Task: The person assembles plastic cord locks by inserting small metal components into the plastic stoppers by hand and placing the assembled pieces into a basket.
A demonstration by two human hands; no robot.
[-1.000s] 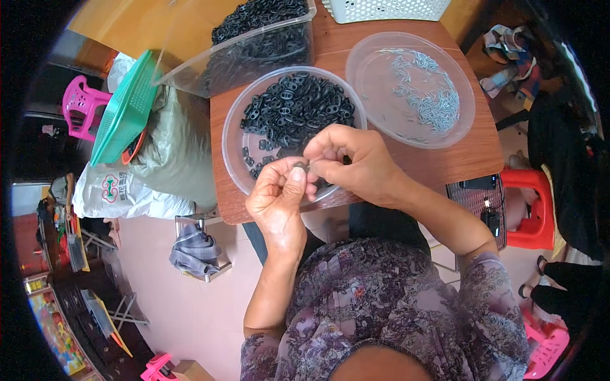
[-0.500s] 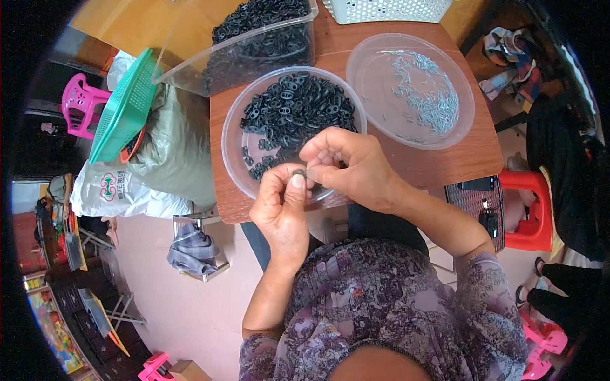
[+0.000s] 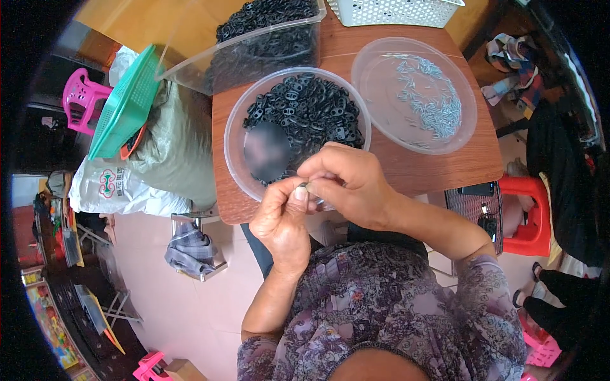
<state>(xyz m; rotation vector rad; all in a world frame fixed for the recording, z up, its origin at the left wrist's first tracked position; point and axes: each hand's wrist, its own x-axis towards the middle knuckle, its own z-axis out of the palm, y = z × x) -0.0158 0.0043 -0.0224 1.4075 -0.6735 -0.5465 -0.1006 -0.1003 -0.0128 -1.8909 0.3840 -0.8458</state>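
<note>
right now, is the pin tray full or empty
Partly filled: the tray shows bare bottom at left, pins mostly at right.

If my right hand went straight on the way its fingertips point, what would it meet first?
Likely the small dark piece pinched in your left hand; your right hand points leftward at it and may already touch it, though depth is unclear.
</note>
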